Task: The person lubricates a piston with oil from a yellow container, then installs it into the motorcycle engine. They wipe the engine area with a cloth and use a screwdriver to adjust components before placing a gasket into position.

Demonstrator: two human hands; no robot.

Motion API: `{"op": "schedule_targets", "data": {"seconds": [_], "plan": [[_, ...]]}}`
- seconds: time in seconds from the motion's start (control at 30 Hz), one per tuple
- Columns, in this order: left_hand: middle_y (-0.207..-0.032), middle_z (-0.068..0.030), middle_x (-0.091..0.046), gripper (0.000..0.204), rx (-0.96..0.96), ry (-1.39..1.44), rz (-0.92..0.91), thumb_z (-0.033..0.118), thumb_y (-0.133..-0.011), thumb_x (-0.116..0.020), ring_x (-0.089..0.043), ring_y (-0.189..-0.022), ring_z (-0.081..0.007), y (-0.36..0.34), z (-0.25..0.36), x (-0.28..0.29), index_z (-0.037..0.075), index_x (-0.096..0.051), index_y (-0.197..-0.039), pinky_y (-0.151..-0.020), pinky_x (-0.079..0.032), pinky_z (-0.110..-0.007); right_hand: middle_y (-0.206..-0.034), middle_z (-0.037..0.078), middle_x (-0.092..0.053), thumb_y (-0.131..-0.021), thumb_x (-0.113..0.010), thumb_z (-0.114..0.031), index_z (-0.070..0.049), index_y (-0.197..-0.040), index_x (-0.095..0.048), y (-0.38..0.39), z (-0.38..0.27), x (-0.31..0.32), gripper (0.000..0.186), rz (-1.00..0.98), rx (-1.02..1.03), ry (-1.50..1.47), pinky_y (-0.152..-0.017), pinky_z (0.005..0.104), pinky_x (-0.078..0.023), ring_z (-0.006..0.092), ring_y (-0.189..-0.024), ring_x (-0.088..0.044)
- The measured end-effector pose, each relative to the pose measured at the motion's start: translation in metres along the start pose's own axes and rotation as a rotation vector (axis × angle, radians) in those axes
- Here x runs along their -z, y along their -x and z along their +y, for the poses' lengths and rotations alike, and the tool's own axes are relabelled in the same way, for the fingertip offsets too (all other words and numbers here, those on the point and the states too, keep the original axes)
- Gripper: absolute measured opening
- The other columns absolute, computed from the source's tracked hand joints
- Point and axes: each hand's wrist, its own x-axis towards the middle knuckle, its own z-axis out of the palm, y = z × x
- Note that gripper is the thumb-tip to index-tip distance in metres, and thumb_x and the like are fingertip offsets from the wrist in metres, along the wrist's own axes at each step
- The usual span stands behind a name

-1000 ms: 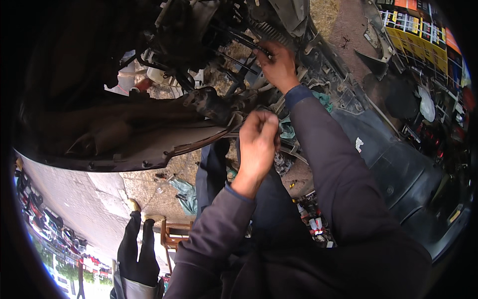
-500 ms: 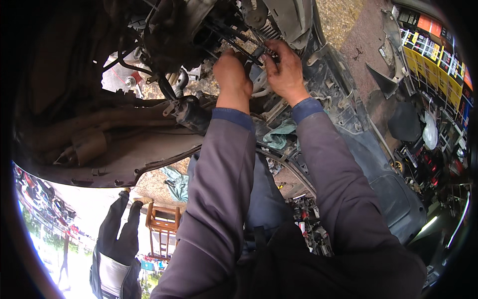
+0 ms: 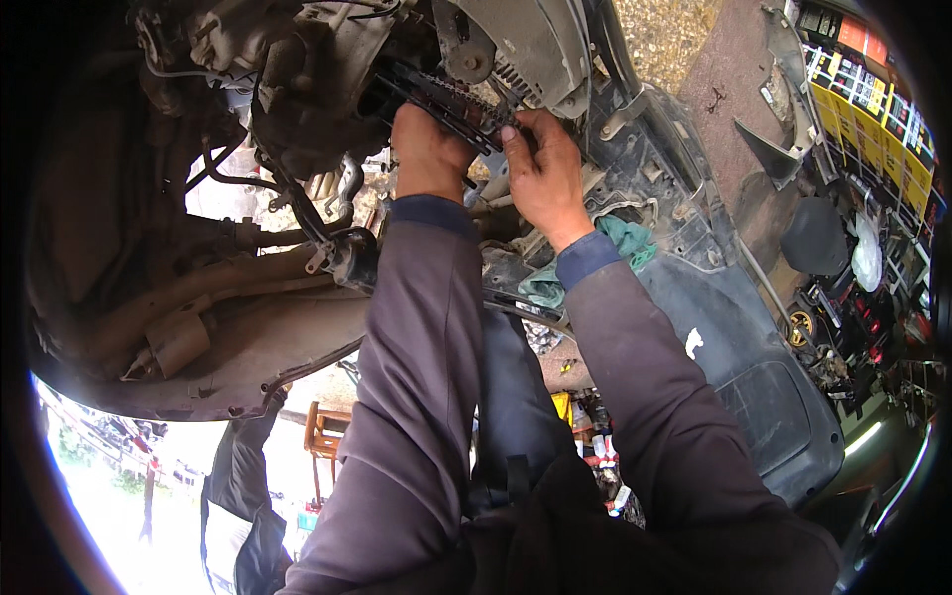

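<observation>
"Direction of that long dark part [image 3: 443, 113]?"
"Its long axis slants from upper left to lower right, beside the grimy housing [image 3: 312, 89]."
"Grip?"
"Right hand [image 3: 545, 174] pinches the lower-right end; left hand [image 3: 431, 154] is just below, its grip hidden: can't tell."

"How's the light?"

"Harsh at eight o'clock: I get white glare swallowing the background. The dark panel [image 3: 94, 188] at ten o'clock sinks into shadow."

"Toward twelve?"

"The right fingers [image 3: 518, 151] look evenly lit to me; the black part [image 3: 451, 118] beside them loses detail."

"Edges?"

"Bowed, fading to black. I see a bright streak [image 3: 863, 438] near four o'clock."
</observation>
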Motion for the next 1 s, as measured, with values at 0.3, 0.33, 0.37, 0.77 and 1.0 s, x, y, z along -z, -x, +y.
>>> {"op": "schedule_targets", "data": {"seconds": [0.3,0.33,0.37,0.77,1.0], "plan": [[-0.087,-0.0103,-0.062,0.023,-0.260,-0.093,0.122,0.020,-0.094,-0.047,-0.057,-0.076,-0.0239,0.051,-0.003,-0.020,0.000,-0.059,-0.095,-0.068,-0.047,-0.038,-0.087,0.021,-0.065,-0.085,-0.065,-0.008,0.000,-0.099,-0.062,0.002,-0.013,0.002,0.016,-0.055,-0.050,-0.076,-0.073,0.0425,-0.050,0.0400,-0.081,-0.063],[-0.088,-0.0097,-0.062,0.025,-0.407,-0.194,0.160,0.021,-0.095,-0.049,-0.056,-0.077,-0.0214,0.064,-0.008,-0.023,-0.001,-0.059,-0.097,-0.070,-0.046,-0.036,-0.088,0.020,-0.065,-0.085,-0.065,-0.007,0.000,-0.098,-0.062,0.002,-0.017,0.002,0.015,-0.050,-0.042,-0.043,-0.074,0.0422,-0.050,0.0397,-0.082,-0.063],[-0.090,-0.0092,-0.062,0.027,-0.536,-0.302,0.207,0.023,-0.095,-0.051,-0.055,-0.077,-0.0190,0.078,-0.013,-0.025,-0.003,-0.059,-0.099,-0.071,-0.046,-0.033,-0.089,0.020,-0.065,-0.084,-0.065,-0.006,-0.001,-0.097,-0.063,0.002,-0.021,0.003,0.015,-0.040,0.068,-0.056,-0.074,0.0422,-0.051,0.0396,-0.083,-0.063],[-0.068,0.0001,-0.053,0.015,-0.620,-0.567,0.150,0.007,-0.087,-0.063,-0.043,-0.059,-0.0053,0.141,-0.013,-0.035,0.000,-0.054,-0.077,-0.051,-0.033,-0.022,-0.107,0.013,-0.068,-0.085,-0.064,-0.003,-0.001,-0.111,-0.066,0.009,-0.017,0.003,0.026,-0.154,0.135,-0.345,-0.086,0.0355,-0.052,0.0270,-0.100,-0.066],[-0.079,0.0010,-0.055,0.013,-0.463,-0.491,-0.051,0.003,-0.090,-0.060,-0.044,-0.065,-0.0022,0.160,-0.027,-0.032,0.000,-0.051,-0.100,-0.054,-0.031,-0.018,-0.112,0.010,-0.064,-0.097,-0.054,-0.024,-0.003,-0.123,-0.059,-0.034,0.038,-0.023,0.033,-0.344,-0.537,-1.166,-0.096,0.0404,-0.046,0.0242,-0.106,-0.059]]}}
